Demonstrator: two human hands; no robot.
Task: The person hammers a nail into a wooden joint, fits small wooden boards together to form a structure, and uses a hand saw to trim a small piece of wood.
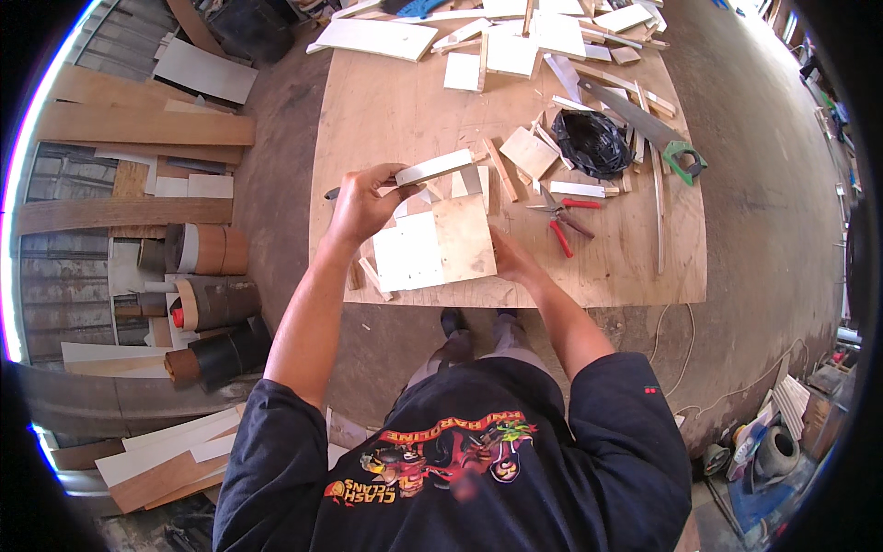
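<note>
My left hand is closed around one end of a short white-faced wood strip, fingers and thumb pinching it above the table. At the right edge of a squarish plywood piece, my right hand grips it, its fingers mostly hidden behind the wood. A white panel lies against the left side of that plywood; whether the two are joined I cannot tell. Just right of my right hand lie red-handled pliers. Past the strip, a narrow wood stick rests on the tabletop.
The plywood worktable carries a heap of white offcuts at its far end. On its right side are a green-handled handsaw and a black plastic bag. Boards and rolls line the left wall. A cable crosses the floor.
</note>
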